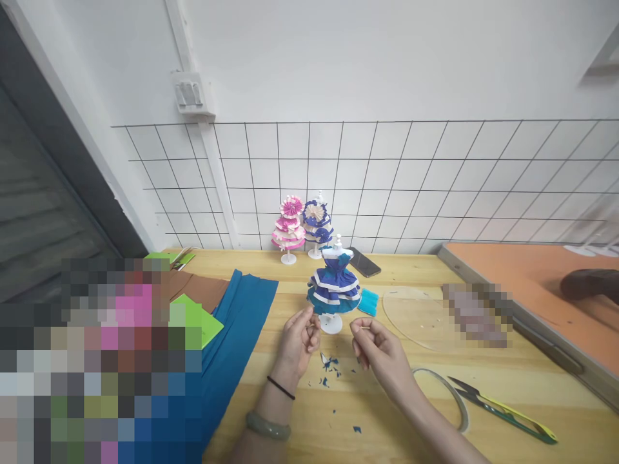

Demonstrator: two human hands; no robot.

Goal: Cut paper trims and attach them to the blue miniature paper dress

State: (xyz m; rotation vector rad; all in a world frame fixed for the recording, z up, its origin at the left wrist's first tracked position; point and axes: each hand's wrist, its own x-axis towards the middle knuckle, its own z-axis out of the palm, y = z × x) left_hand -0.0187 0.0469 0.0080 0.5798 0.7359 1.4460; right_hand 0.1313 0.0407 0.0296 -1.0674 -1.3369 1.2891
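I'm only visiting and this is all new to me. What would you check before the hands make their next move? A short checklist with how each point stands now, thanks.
1. Blue dress upright on its white stand: ok.
2. Left hand close to the dress: ok, its fingertips are near the hem; contact, cannot tell.
3. Right hand holding something: cannot tell; thumb and forefinger are brought together, but any small item is too fine to make out.
4. Table in front free of scraps: not ok, blue scraps lie there.
5. Scissors away from the fingers: ok, they lie beyond the right forearm.
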